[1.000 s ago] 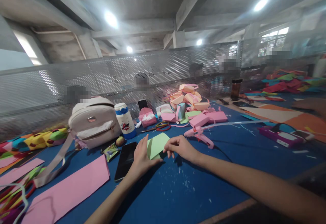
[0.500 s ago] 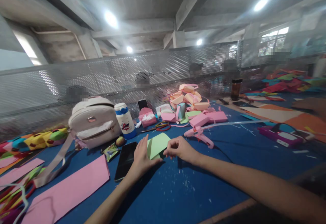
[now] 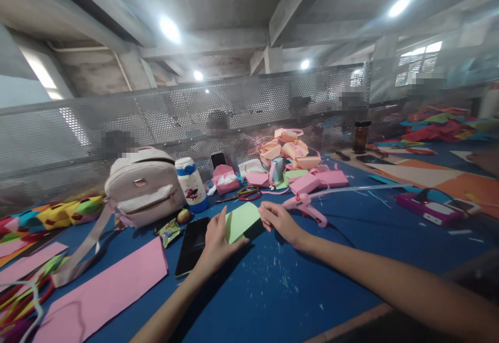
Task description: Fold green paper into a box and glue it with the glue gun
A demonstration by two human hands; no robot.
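Note:
A folded light green paper [image 3: 240,220] lies on the blue table [image 3: 273,291] in front of me. My left hand [image 3: 217,244] lies flat on its near left edge, fingers stretched out. My right hand [image 3: 279,221] rests at the paper's right corner, its fingers curled and touching the edge. A black phone [image 3: 192,245] lies just left of my left hand. A pink glue gun [image 3: 304,207] sits right behind my right hand.
A white backpack [image 3: 142,186], a white bottle [image 3: 192,184], scissors [image 3: 247,194] and a heap of pink paper boxes [image 3: 296,163] stand behind. A long pink sheet [image 3: 105,293] lies at the near left. A perforated metal screen [image 3: 175,119] closes off the back, with people beyond it.
My right hand has slid away from me along the paper's right edge, from the near corner toward the glue gun. The left hand has stayed put.

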